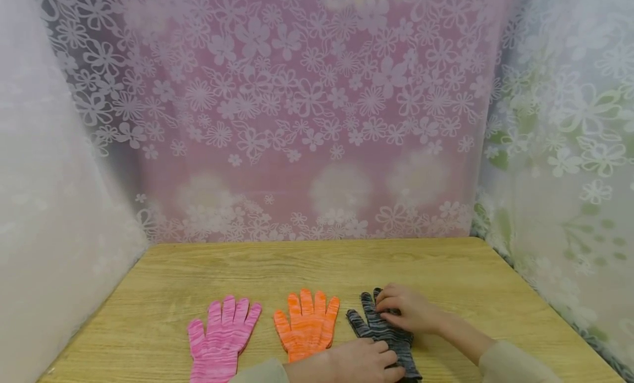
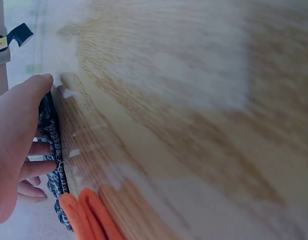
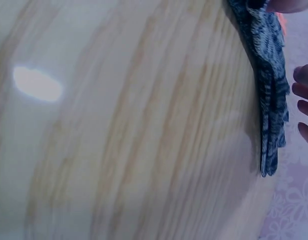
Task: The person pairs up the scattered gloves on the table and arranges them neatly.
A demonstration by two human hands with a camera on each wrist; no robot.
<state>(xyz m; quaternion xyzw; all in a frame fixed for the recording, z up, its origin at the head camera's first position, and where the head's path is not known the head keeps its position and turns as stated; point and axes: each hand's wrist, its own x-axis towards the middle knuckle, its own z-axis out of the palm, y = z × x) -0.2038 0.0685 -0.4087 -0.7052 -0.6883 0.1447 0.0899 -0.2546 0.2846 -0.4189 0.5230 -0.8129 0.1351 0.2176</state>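
A black-and-grey knit glove lies on the table, its fingers toward the far side. My left hand rests at the glove's cuff end; in the left wrist view its thumb and fairly straight fingers touch the glove, and no clear pinch shows. Over the glove's fingers is my right hand, its fingers loosely bent. The right wrist view shows those fingers a little apart from the glove. An orange glove lies just left of the dark one, its cuff partly hidden by my left forearm.
A pink glove lies flat at the left, its cuff cut off by the frame. All three gloves are on a wood-grain table. Flower-patterned curtains stand behind the table and along both sides.
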